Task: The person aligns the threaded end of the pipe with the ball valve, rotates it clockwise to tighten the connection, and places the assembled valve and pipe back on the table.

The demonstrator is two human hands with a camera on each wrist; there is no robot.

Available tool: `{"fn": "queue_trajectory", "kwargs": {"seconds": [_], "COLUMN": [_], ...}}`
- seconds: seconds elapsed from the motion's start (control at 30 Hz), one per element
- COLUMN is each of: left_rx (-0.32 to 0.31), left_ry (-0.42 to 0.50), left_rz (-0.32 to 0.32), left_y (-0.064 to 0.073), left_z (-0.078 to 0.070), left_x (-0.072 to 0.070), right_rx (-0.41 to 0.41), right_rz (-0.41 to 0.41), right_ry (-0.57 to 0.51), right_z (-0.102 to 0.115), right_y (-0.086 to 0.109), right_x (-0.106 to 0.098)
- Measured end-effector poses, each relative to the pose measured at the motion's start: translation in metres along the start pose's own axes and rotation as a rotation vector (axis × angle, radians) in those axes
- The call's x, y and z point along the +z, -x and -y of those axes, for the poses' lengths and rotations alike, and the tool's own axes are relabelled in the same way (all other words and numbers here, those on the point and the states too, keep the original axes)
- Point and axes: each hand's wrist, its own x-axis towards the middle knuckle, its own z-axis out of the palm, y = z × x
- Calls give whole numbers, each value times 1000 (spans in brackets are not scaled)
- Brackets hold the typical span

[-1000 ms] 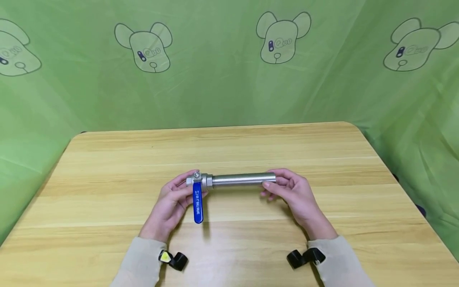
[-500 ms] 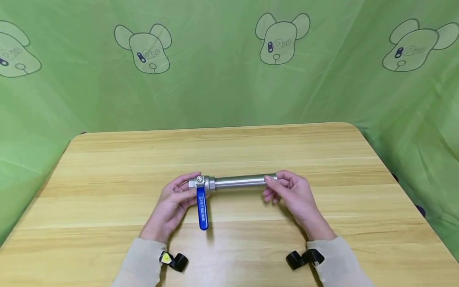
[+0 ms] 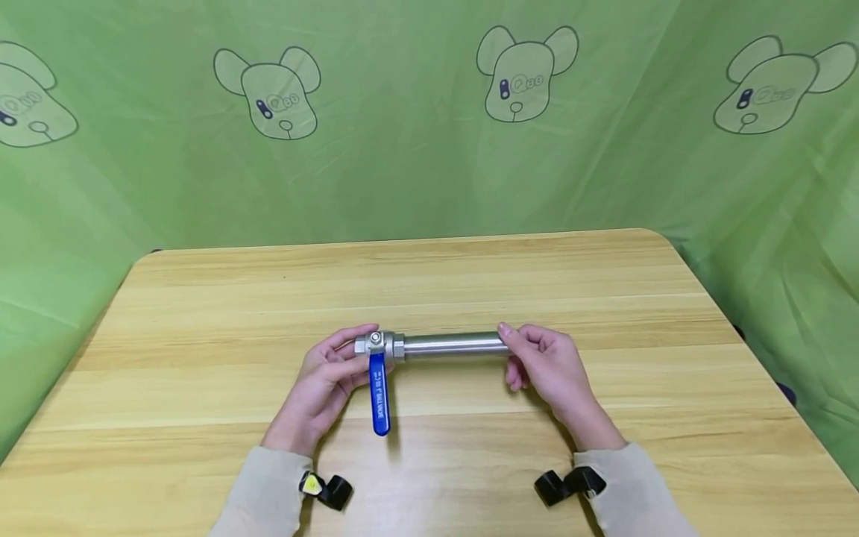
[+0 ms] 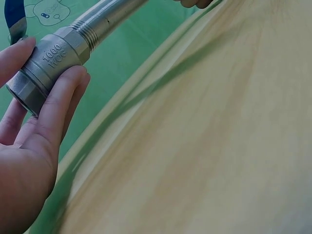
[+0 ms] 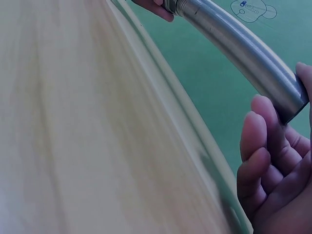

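A steel ball valve (image 3: 389, 346) with a blue lever handle (image 3: 379, 395) is joined to a smooth metal pipe (image 3: 456, 344). Both are held up over the table, the pipe lying level across the view. My left hand (image 3: 329, 377) grips the valve body between thumb and fingers; raised lettering on the valve (image 4: 53, 56) and threads at the pipe joint show in the left wrist view. At the pipe's far right end, my right hand (image 3: 550, 365) pinches it, thumb on top and fingers beneath. The open pipe end (image 5: 292, 114) rests at those fingertips in the right wrist view.
A wood-grain table (image 3: 201, 298) with rounded far corners spreads under both hands. Behind it hangs a green cloth (image 3: 403, 171) printed with cartoon animal heads. Black wrist cameras (image 3: 335, 492) are strapped over both sleeves (image 3: 265, 488).
The valve and pipe have shifted slightly right and nearer to me, and the lever's tip has swung a little right. My right thumb has moved up over the top of the pipe end.
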Motion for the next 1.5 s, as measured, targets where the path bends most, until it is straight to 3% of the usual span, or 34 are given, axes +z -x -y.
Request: {"fn": "queue_trajectory", "kwargs": {"seconds": [0.33,0.63,0.77,1.27,1.5], "left_rx": [10,48,46,53,45], "left_ry": [27,100,108,70,54], "left_rz": [0,-61,-61,-5,-20], "left_y": [1,0,0,0,-1], "left_z": [-1,-1,-1,0,0], "left_x": [1,2,1,-3,-2], "right_rx": [-2,-186,-229,-202,-173], "right_rz": [1,136,137,101,101], "right_ry": [-12,-149,-230,-239,-197], "right_z": [1,-2,-4,-4,-4], "right_y": [2,0,-2,-2,-3], "right_x": [0,-1,-2,-4,-4]}}
